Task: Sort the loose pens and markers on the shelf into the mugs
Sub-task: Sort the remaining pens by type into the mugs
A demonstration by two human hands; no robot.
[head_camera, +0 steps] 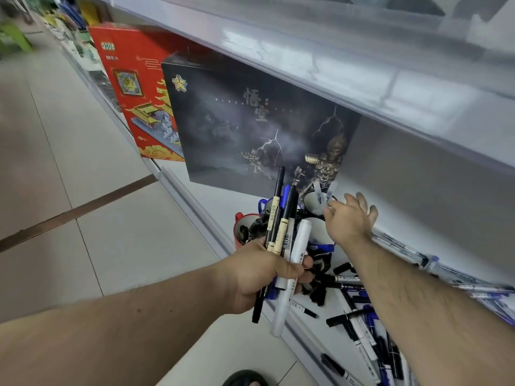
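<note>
Head view: our left hand (260, 270) grips a bundle of pens (281, 240), just this side of the red mug (242, 232). Right hand (349, 218) reaches past it, fingers spread, over the white mug (313, 203). Loose pens (359, 327) lie on the shelf (217, 201) to the red mug's right.

Left hand (259, 274), right hand (348, 218): bare, no rings, no watch. Forearms bare, sleeveless in view, hairy. Dark sandal (245, 378) on foot, toes exposed.
</note>
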